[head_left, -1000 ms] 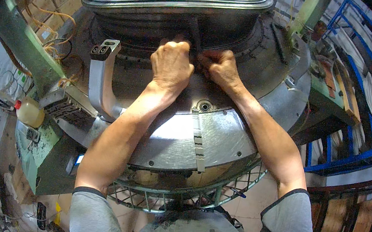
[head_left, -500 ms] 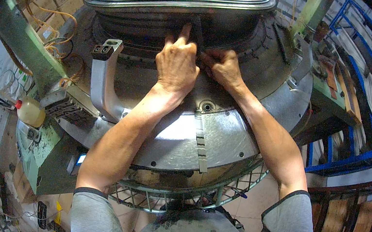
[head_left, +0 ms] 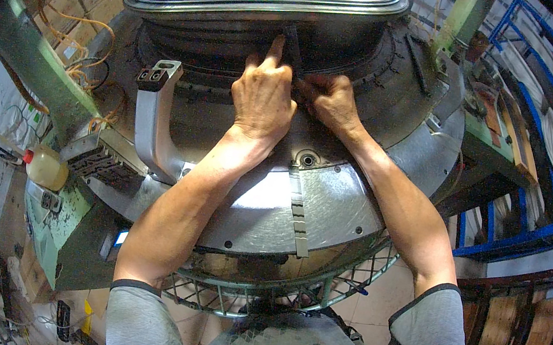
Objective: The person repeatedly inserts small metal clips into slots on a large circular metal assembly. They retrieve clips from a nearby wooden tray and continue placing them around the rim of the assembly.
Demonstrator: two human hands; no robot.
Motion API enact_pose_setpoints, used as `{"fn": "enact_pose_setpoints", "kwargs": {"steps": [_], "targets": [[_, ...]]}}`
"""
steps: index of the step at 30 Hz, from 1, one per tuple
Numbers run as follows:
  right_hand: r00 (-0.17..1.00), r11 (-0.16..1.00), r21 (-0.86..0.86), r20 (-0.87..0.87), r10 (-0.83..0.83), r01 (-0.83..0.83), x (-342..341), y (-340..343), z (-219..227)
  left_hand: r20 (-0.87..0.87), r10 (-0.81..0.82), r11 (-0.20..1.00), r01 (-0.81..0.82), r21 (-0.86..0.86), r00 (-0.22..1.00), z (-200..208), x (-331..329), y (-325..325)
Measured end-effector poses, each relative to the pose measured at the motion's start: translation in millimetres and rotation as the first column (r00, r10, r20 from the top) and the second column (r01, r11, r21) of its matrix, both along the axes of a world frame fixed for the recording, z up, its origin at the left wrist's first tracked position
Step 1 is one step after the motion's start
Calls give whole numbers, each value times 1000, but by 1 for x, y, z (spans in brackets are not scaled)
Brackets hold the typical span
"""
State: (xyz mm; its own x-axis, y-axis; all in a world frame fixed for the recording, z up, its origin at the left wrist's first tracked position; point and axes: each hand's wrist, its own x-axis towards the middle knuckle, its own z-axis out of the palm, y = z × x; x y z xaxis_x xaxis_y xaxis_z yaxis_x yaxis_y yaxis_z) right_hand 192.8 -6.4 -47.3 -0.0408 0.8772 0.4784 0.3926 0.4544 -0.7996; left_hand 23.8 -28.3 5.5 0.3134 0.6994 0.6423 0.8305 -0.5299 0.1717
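Note:
My left hand [head_left: 263,97] lies against the dark lower wall of a big round metal machine [head_left: 254,44]. Its index finger points upward along that wall, beside a narrow dark upright strip [head_left: 293,45], and the other fingers bend more. Close by on the right, my right hand [head_left: 332,101] is closed, thumb and fingers pinched together low on the same wall. Whatever sits in that pinch is too dark and small to name. Above both hands runs the machine's shiny rim [head_left: 267,10]. Below them lies a brushed metal plate [head_left: 338,197] with a round socket [head_left: 308,159].
A metal bracket [head_left: 158,116] rises left of my forearm. Green machine arms [head_left: 37,74] flank the left side, with orange cables [head_left: 81,70] and a red-capped bottle [head_left: 45,167] of yellowish liquid. At right stands a blue rack [head_left: 529,237]. A green lattice ring [head_left: 219,298] curves below the plate.
Both hands keep nearly the same place. The right fingers have shifted only slightly at the wall.

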Motion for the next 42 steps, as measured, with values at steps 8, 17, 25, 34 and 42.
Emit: {"fn": "enact_pose_setpoints", "kwargs": {"steps": [8, 17, 25, 34, 42], "targets": [[1000, 999, 30, -20, 23, -23, -1, 0, -2, 11, -8, 1000, 8, 3, 1000, 0, -1, 0], [998, 998, -34, 26, -53, 54, 0, -2, 4, 14, -25, 1000, 24, 18, 1000, -2, 1, 1], [995, 996, 81, 79, -54, 48, 2, 6, -6, 26, -45, 999, 45, -4, 999, -3, 0, 2], [998, 998, 5, 24, -57, 57, 2, 6, -5, -6, -53, 998, 53, 28, 999, -1, 0, 1], [997, 992, 119, 60, -57, 49, 1, 5, -4, 8, -63, 998, 63, 18, 998, -2, 0, 2]]}}
